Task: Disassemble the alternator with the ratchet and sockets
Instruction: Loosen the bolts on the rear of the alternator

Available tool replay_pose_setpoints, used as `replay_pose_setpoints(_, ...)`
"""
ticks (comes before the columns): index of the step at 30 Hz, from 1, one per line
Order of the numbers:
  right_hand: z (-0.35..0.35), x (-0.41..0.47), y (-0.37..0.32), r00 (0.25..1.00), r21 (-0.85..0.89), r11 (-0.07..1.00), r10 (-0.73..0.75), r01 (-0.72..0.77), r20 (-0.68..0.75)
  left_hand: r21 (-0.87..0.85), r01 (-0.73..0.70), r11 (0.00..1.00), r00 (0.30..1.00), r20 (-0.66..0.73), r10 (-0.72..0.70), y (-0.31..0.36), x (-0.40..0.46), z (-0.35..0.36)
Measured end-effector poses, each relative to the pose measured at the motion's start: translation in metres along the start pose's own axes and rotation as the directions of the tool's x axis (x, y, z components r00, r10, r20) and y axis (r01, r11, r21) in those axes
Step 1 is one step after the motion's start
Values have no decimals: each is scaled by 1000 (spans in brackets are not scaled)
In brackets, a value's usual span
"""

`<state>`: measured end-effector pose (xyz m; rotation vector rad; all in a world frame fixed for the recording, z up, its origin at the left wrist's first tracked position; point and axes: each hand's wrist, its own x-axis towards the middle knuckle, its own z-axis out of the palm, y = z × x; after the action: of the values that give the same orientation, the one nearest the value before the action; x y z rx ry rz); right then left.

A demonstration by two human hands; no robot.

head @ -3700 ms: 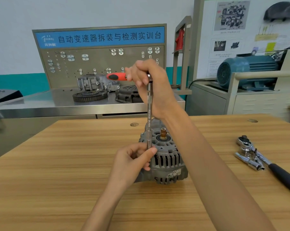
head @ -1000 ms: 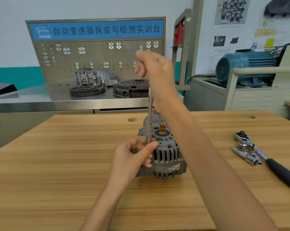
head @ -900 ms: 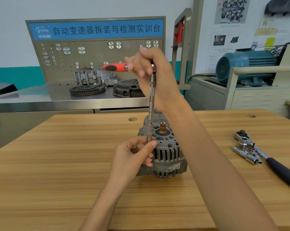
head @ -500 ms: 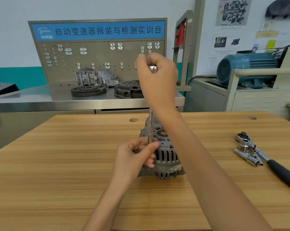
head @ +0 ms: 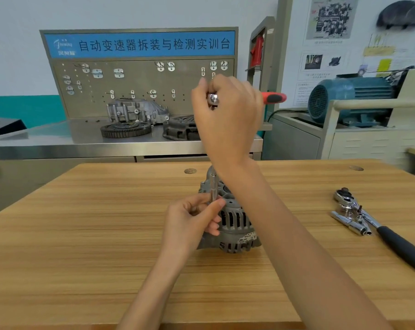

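The grey cast-metal alternator (head: 234,225), slotted round its housing, stands mid-table. The left hand (head: 189,225) pinches the steel extension bar (head: 213,189); the right hand (head: 228,115) grips the red-handled ratchet (head: 273,98), handle toward three o'clock.

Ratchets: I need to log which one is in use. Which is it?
The red-handled ratchet, gripped by the right hand above the alternator. The black-handled ratchet lies untouched on the table.

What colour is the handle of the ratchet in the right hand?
Red with a black end, on the ratchet handle in the head view.
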<state>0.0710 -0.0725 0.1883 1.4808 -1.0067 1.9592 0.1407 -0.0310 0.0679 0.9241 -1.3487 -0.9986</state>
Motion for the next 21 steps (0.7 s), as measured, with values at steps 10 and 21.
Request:
replay_pose_setpoints(10, -7, 20, 2, 689, 631, 303, 144, -714, 710, 8, -7, 1000, 994, 112, 6, 4, -1, -7)
replay_pose_setpoints(21, -5, 9, -7, 944, 320, 902, 214, -289, 249, -2, 0, 1000, 997, 73, 0, 4, -1, -2)
